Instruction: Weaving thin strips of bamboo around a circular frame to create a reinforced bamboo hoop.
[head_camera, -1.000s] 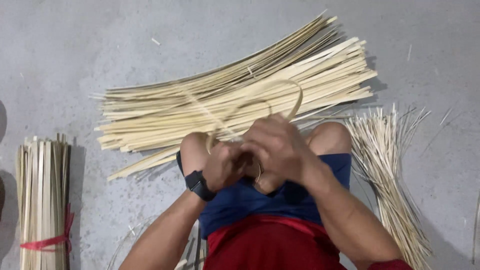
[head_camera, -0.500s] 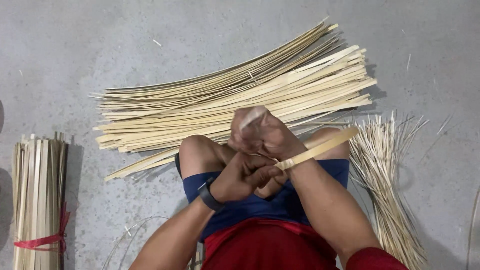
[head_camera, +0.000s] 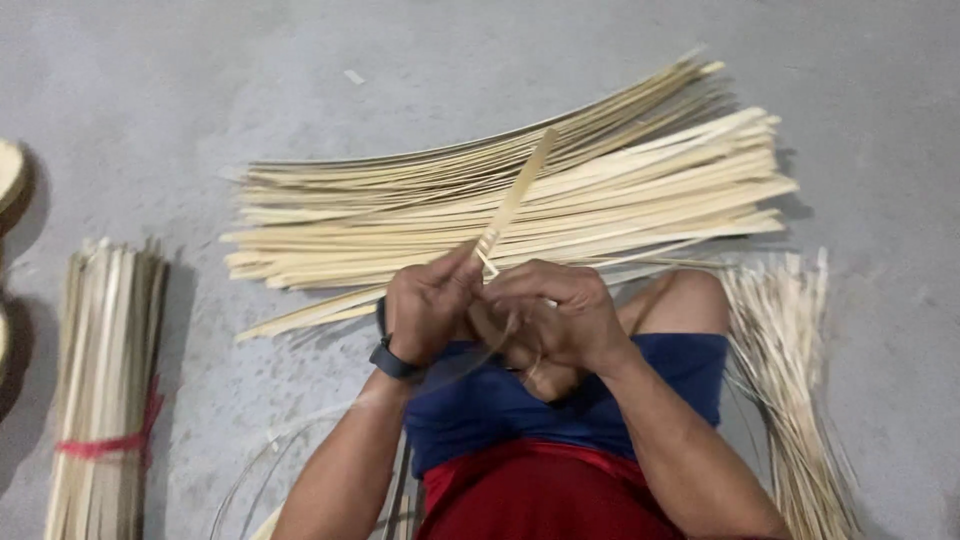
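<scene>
Grey concrete floor (head_camera: 150, 110) carries a pile of bamboo slats (head_camera: 520, 210) at twelve o'clock. Left hand (head_camera: 428, 312) and right hand (head_camera: 555, 318), fingers pinched shut on one thin strip (head_camera: 515, 195), bend it; overbending could snap it, I judge.

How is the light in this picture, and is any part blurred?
Head view: soft, even light, no glare; the large strip pile throws a faint shadow on the grey floor. The raised bamboo strip is slightly motion-blurred; left hand and right hand are fairly sharp.

Both hands (head_camera: 500, 310) pinching bamboo strip (head_camera: 515, 195), strip pile (head_camera: 620, 190) behind
</scene>
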